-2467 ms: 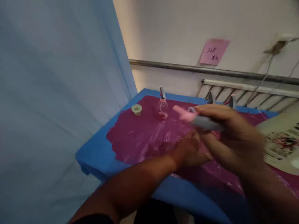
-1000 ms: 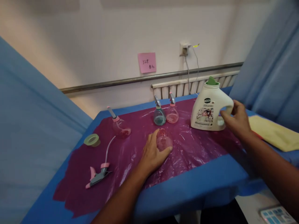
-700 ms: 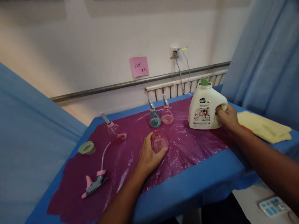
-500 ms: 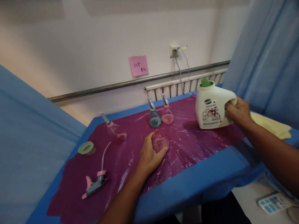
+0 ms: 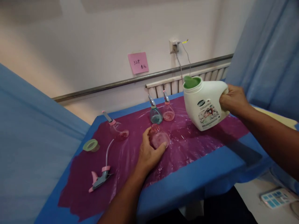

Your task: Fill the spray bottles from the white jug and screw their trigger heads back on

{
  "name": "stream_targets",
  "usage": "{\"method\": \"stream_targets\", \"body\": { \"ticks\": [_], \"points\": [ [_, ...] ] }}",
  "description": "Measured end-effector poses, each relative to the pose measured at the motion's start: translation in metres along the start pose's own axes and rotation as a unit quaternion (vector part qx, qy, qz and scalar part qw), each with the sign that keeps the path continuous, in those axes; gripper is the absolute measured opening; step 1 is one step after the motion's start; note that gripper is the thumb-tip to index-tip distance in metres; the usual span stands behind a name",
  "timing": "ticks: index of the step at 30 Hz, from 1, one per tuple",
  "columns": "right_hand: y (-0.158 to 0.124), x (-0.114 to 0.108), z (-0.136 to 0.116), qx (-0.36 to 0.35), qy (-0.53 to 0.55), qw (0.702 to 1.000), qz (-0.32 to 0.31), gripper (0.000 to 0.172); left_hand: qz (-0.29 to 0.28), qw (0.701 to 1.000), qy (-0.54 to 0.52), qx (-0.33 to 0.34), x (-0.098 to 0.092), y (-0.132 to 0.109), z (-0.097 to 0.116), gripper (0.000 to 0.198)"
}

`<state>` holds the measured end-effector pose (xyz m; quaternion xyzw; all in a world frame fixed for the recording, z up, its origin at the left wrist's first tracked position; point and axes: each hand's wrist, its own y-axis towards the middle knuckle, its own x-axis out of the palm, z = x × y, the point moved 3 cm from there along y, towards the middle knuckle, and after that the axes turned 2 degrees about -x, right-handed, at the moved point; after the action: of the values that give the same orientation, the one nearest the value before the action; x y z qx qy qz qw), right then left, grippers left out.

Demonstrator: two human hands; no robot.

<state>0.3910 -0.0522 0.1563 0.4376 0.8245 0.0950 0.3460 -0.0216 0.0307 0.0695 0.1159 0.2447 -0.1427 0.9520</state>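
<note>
My left hand is wrapped round a small clear pink bottle with an open neck, standing on the purple plastic sheet. My right hand grips the handle of a white detergent jug, lifted off the table and tilted left, its green spout uncapped. The jug hangs to the right of and above the pink bottle, apart from it. A pink and grey spray head with a tube lies loose on the sheet at the left.
A pink spray bottle stands at the left, a teal one and a pink one at the back. A green cap lies at the sheet's left edge. Blue curtains flank the blue table. A keypad lies below right.
The spray head was laid down on the sheet. My right hand reached the jug, took its handle, lifted it and tilted it left toward the pink bottle. My left hand stayed on the bottle.
</note>
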Motion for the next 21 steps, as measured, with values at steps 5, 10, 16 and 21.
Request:
{"method": "stream_targets", "body": {
  "ticks": [5,10,16,21],
  "points": [
    [-0.003,0.016,-0.015,-0.028,-0.054,0.994,-0.085,0.005,0.01,0.999,-0.044,0.022,-0.005,-0.002,0.004,0.091],
    [0.002,0.025,-0.03,-0.086,-0.128,0.978,-0.137,0.006,0.018,0.999,-0.034,0.037,-0.007,-0.002,0.005,0.091],
    [0.009,0.03,-0.035,-0.125,-0.208,0.957,-0.158,0.01,0.046,0.996,0.007,0.076,-0.019,-0.003,0.014,0.087],
    [0.01,0.037,-0.033,-0.14,-0.256,0.945,-0.149,0.017,0.063,0.996,0.008,0.066,-0.023,-0.003,0.012,0.088]
  ]
}}
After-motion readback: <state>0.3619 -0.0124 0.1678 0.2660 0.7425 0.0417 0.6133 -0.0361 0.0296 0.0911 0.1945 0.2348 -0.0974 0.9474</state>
